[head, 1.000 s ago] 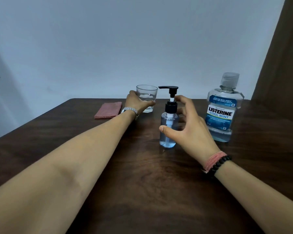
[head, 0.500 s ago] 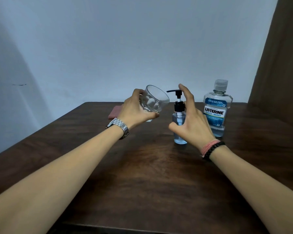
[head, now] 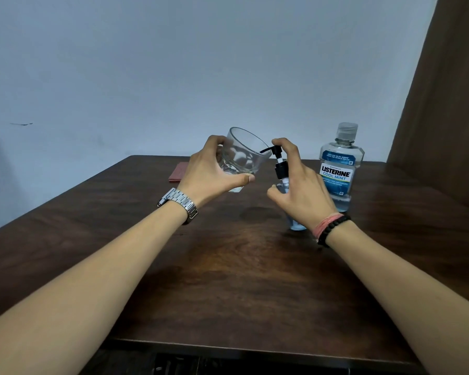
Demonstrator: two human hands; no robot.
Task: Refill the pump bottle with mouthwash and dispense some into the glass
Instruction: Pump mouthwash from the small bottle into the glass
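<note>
Tilting the glass (head: 241, 155) in left hand (head: 209, 171) under nozzle to catch flow; right hand (head: 303, 188) grips pump bottle (head: 280, 169), forefinger on the plunger

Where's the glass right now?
In the head view, the glass is off the table, left of centre, tilted in the left hand, its rim at the spout of the pump bottle under the right hand.

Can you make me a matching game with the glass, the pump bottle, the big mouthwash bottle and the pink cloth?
Things:
1. glass
2. pump bottle
3. big mouthwash bottle
4. pink cloth

Where or how:
A. lying flat at the table's far edge
B. tilted, held up in the left hand
C. standing alone, cap on
D. standing under the right hand

Pairs: 1-B, 2-D, 3-C, 4-A
</note>
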